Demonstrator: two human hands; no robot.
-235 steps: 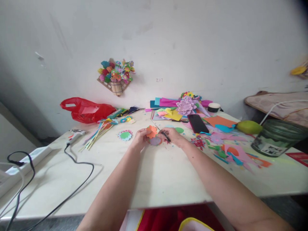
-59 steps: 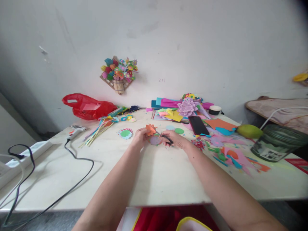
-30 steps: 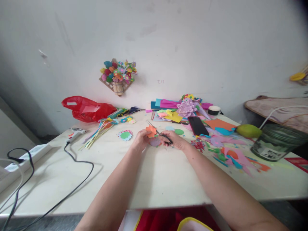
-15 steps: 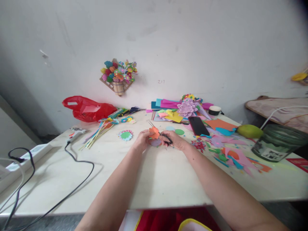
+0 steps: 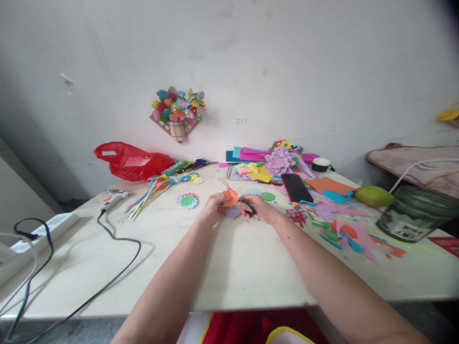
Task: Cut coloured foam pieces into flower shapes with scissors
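Note:
Pinched in my left hand [image 5: 214,207] is an orange flower-shaped cutout [image 5: 230,197] with a scalloped edge. My right hand [image 5: 258,208] is closed around the black handles of a pair of scissors [image 5: 250,208]. The scissor blades point up and left behind the flower, which hides part of them. Beneath both hands lies a purple round piece [image 5: 232,212], partly covered. A green disc [image 5: 267,196] and a pale blue disc [image 5: 254,191] rest just beyond my right hand. To the left of my hands sits a scalloped layered flower [image 5: 187,201] with a green centre.
A glue gun [image 5: 114,199] and its cable lie left, near a power strip [image 5: 53,224]. Behind are a red plastic bag [image 5: 134,162] and thin sticks [image 5: 148,203]. On the right are a phone [image 5: 297,188], coloured scraps [image 5: 353,234] and a glass jar [image 5: 412,215].
The orange flower has turned and shifted slightly right in my left hand, over the blades that crossed it earlier. The scissors stay in my right hand. The view shifts slightly.

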